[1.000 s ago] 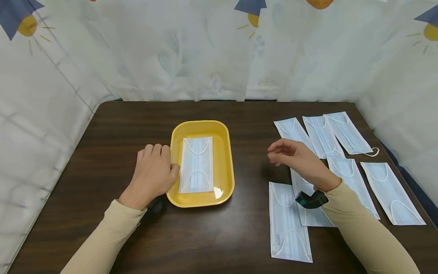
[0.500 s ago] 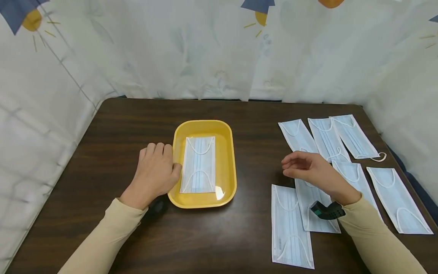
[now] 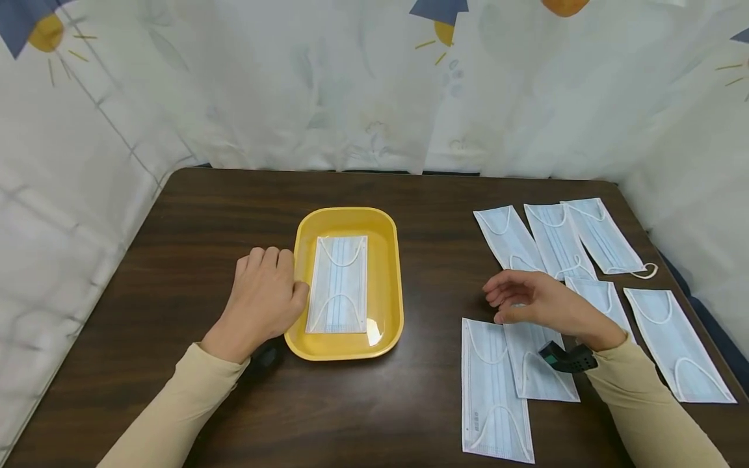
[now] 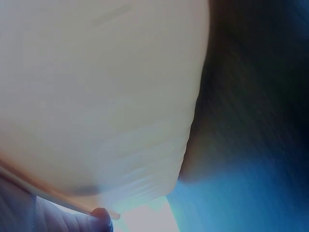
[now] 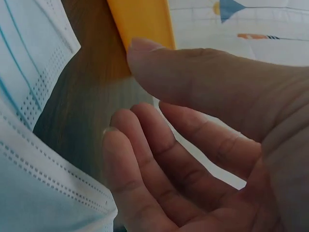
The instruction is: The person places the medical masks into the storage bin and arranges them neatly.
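Sleeves: pale tan sleeves (image 3: 170, 403) cover both your forearms.
Near masks: the closest face mask (image 3: 494, 390) lies flat on the tabletop (image 3: 374, 416), its edge meeting a second mask (image 3: 541, 370) to its right.
Right grip: your right grip (image 3: 541, 302) hangs over the masks, fingers loosely curled, thumb and fingers apart.
Right wrist: it carries a black device (image 3: 567, 358).
Left grip: your left grip (image 3: 260, 296) is clamped on the tray's left rim, thumb over the edge.
Tray: the yellow tray (image 3: 383, 292) rests on the tabletop, well left of the loose masks.
Tray mask: one blue-and-white mask (image 3: 337, 286) lies flat inside, loops upward.
Right-side masks: one mask (image 3: 679, 344) lies outermost; another (image 3: 597, 296) is partly hidden by your right arm.
Back masks: three masks (image 3: 558, 240) lie slanted side by side, the rightmost's loop spilling onto the tabletop.
Beyond: a white printed cloth (image 3: 363, 97) hangs behind the far edge.
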Motion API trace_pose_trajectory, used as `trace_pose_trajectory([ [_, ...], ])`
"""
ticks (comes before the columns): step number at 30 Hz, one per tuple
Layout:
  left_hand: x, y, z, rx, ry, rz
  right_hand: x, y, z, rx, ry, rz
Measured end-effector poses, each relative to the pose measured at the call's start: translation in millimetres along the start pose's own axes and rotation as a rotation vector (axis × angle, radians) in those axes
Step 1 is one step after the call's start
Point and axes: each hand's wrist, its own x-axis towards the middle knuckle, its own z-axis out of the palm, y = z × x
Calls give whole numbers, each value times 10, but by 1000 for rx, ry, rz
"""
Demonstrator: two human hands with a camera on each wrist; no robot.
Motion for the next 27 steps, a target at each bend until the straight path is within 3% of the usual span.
trace_pose_trajectory([
  [5, -1, 6, 3, 0, -8, 0, -10, 59, -24, -34, -20, -70],
  [15, -1, -9, 5, 2, -8, -1, -2, 92, -29, -113, -55, -27],
  [21, 5, -19, 11, 6, 21, 17, 17, 84, 46, -189, -83, -60],
  [27, 8, -19, 18, 7, 11, 21, 28, 55, 121, -303, -80, -77],
])
